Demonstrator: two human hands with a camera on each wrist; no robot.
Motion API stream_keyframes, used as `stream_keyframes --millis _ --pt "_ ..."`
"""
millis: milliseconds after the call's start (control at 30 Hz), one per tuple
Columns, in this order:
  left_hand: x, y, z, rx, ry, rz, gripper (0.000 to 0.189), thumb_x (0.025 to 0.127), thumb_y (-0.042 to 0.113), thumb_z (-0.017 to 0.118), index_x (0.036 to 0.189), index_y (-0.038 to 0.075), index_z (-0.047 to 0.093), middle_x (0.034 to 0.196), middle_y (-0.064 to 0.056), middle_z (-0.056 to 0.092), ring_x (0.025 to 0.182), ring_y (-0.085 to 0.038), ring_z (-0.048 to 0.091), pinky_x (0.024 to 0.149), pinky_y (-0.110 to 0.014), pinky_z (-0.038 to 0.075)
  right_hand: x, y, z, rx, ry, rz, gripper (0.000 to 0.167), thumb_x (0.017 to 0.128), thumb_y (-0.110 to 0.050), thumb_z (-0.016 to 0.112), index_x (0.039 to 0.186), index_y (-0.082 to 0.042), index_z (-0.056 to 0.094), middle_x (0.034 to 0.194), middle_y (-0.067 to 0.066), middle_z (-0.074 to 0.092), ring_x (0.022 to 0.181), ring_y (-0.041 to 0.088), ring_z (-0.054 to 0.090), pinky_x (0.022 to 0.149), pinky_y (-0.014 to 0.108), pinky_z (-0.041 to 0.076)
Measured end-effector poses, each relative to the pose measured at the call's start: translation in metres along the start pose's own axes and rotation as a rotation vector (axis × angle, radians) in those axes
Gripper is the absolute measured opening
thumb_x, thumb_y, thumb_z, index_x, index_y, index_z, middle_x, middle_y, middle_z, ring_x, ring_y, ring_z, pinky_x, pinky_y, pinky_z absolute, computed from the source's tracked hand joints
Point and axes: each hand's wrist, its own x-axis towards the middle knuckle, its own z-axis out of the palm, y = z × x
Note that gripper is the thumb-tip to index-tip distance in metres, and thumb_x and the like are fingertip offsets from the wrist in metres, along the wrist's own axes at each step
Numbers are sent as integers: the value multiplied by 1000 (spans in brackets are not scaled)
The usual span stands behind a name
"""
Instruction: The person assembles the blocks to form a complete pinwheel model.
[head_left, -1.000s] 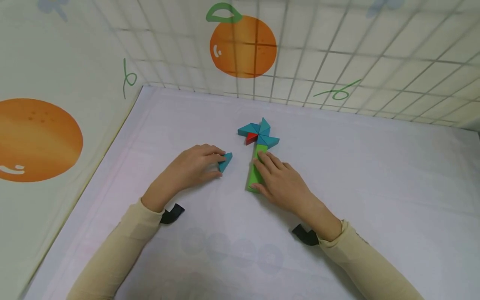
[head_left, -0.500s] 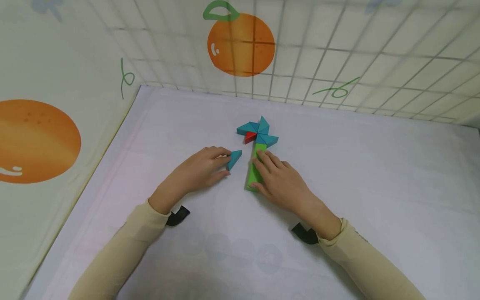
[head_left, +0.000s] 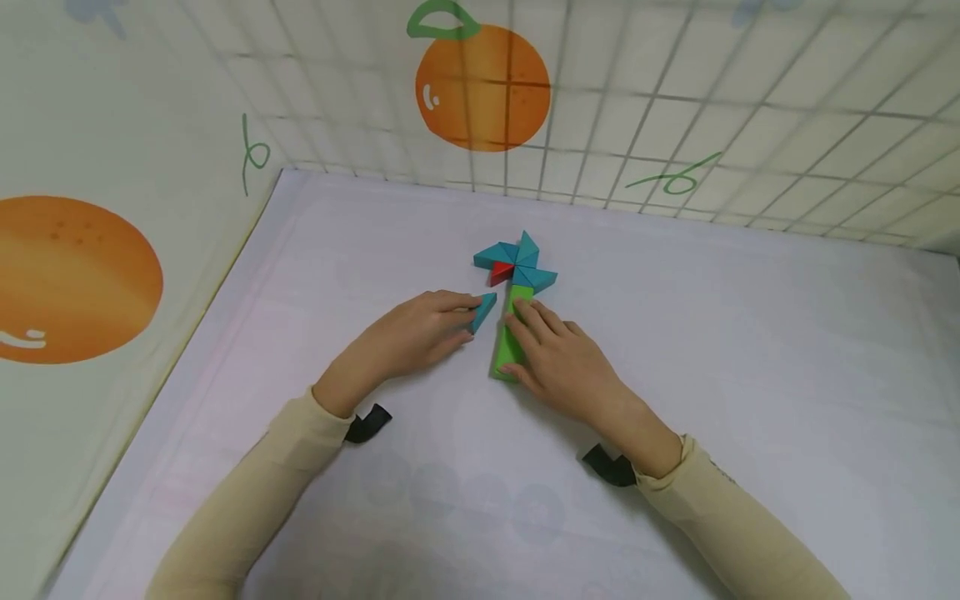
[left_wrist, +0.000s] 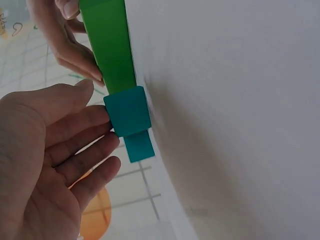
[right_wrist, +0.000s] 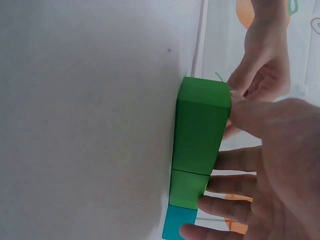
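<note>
A pinwheel shape of blue triangular blocks [head_left: 528,250] with one red block [head_left: 501,272] lies flat on the white surface. Green blocks [head_left: 506,360] run down from it like a stem, with a seam visible in the right wrist view [right_wrist: 200,135]. My left hand [head_left: 420,333] touches a loose blue triangular block [head_left: 484,312] with its fingertips, just left of the stem. In the left wrist view its fingers lie nearly straight against that block [left_wrist: 129,111], the thumb apart. My right hand [head_left: 562,362] rests on the green blocks, fingers extended, thumb by the near end.
A pale wall with a printed grid and an orange [head_left: 483,87] stands behind the white surface [head_left: 750,350]. Another printed orange [head_left: 75,279] is on the left side. A black curved piece [head_left: 369,423] sits at the left wrist and another [head_left: 609,467] at the right wrist.
My left hand has slid the loose blue block rightward and slightly away from me, closer to the green stem and red block. The right hand has stayed on the green blocks.
</note>
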Motion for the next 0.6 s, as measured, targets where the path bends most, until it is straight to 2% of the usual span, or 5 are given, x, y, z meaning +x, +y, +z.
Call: stream_keyframes --millis 267,600 --pt "28 1 4 41 -62 -33 36 95 21 66 122 -2 67 135 -13 60 124 -29 57 106 -41 46 0 0 1 10 -33 17 66 97 -47 55 145 -3 45 153 18 39 140 35 41 96 50 51" --pt "38 3 5 102 -25 -18 29 91 19 71 111 -2 72 121 -12 67 111 -27 64 97 -40 52 1 1 1 0 -33 7 65 98 -47 54 145 -3 44 154 17 39 140 35 41 96 49 51"
